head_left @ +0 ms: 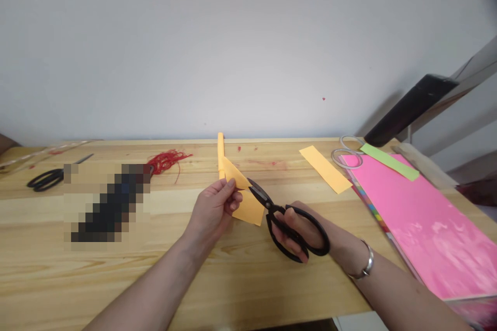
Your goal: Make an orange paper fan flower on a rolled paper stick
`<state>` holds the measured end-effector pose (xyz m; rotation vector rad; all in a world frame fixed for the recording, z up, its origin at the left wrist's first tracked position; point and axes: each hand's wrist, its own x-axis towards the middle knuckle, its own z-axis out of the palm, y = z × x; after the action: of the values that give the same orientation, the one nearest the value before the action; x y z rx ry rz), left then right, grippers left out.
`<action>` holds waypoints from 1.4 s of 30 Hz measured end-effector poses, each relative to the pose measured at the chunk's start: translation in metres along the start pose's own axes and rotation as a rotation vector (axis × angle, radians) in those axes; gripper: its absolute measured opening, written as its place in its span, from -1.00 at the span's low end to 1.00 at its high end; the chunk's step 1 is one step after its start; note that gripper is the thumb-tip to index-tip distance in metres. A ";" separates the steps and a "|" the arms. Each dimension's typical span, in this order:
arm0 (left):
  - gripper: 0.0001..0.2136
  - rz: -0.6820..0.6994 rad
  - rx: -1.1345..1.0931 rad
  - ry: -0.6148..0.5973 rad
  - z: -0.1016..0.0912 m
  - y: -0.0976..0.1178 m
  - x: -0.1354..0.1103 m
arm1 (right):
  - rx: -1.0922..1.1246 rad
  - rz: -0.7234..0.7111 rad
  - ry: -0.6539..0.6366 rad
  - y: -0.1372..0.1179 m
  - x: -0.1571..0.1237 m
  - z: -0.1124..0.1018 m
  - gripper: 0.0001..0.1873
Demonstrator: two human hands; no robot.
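Observation:
My left hand [215,204] pinches a folded piece of orange paper [234,171] between thumb and fingers. A narrow orange strip or roll [221,150] stretches from beside the fingertips toward the wall; whether it joins the folded piece I cannot tell. Below the pinch, more orange paper [250,210] shows, partly hidden by the fingers. Black-handled scissors [285,222] are in my right hand [295,225], with fingers and thumb through the loops. Their blades point up and left, slightly apart, with the tips at the right corner of the folded paper.
On the right lie another orange strip [325,169], a green strip [389,162], white rings [347,158] and a pink pack of paper [435,222]. A black cylinder [411,108] leans behind them. To the left are red threads [166,161], spare scissors [48,178] and a blurred dark object [111,207].

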<state>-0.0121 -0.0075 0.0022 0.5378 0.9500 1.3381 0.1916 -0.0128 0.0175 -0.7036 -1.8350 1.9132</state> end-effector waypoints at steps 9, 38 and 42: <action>-0.86 0.007 0.002 -0.007 -0.001 0.000 0.000 | -0.042 -0.008 -0.015 0.000 0.001 -0.001 -0.44; -0.83 0.006 0.009 0.011 0.002 0.001 -0.001 | -0.032 0.023 0.007 0.007 -0.002 0.002 -0.30; -0.83 0.002 0.022 0.012 0.003 0.001 -0.001 | -0.020 0.021 0.015 0.006 -0.002 0.002 -0.31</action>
<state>-0.0101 -0.0078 0.0047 0.5480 0.9750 1.3349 0.1920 -0.0159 0.0119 -0.7444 -1.8475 1.9003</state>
